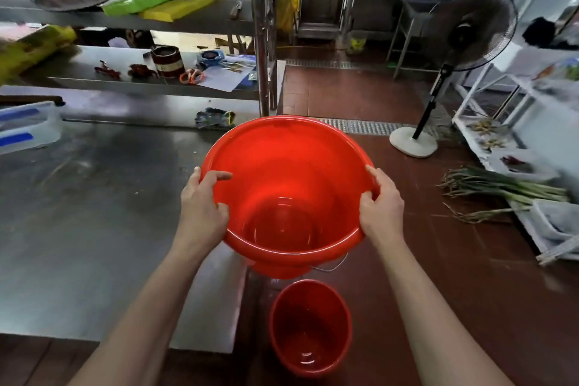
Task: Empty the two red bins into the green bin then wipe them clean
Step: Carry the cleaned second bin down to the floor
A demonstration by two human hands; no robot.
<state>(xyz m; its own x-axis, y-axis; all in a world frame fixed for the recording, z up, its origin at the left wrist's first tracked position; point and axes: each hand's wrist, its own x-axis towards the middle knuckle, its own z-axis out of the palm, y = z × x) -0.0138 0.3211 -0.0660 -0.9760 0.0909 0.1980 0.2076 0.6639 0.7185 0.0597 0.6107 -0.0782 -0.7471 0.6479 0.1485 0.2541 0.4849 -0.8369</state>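
A large red bin (pixel 289 194) fills the middle of the view, held up in the air over the right edge of the steel table (pixel 94 213) and tilted so its mouth faces the camera. It is glossy red plastic with a rolled rim and a round flat bottom; the inside looks bare and shiny, perhaps wet, though the blur makes that hard to judge. A thin wire handle (pixel 329 265) hangs below its near rim. The left hand (pixel 203 207) grips the rim at 9 o'clock, fingers curled over into the bin. The right hand (pixel 380 207) grips the rim at 3 o'clock, thumb on top. A second, smaller red bin (pixel 310 327) stands upright on the brown tiled floor (pixel 454 276) at 6 o'clock of the held one, just beside the table's edge, with bright glints on its bottom. No writing on either bin can be read.
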